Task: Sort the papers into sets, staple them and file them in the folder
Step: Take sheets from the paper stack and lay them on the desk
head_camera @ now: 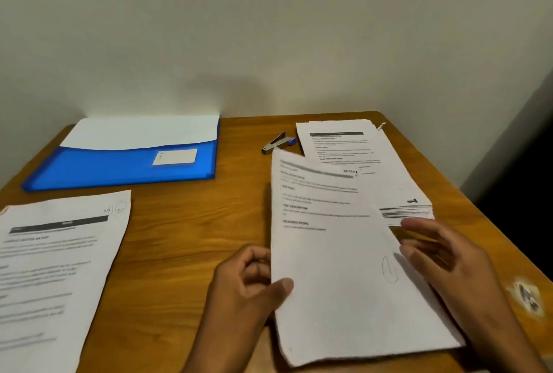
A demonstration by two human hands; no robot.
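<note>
The left hand [248,285] pinches the light, floppy sheet [338,256] by its left edge above the table [191,223], the right hand [449,265] hovers with fingers spread, and holding both side edges should keep it flat.

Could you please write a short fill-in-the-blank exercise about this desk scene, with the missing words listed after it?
1. The left hand pinches the left edge of a ____ sheet of paper.
2. The open folder at the back of the table is ____ in colour.
3. The stapler lies between the folder and the ____ of papers at the right.
4. The right hand holds ____.

Missing words: printed; blue; stack; nothing
</note>
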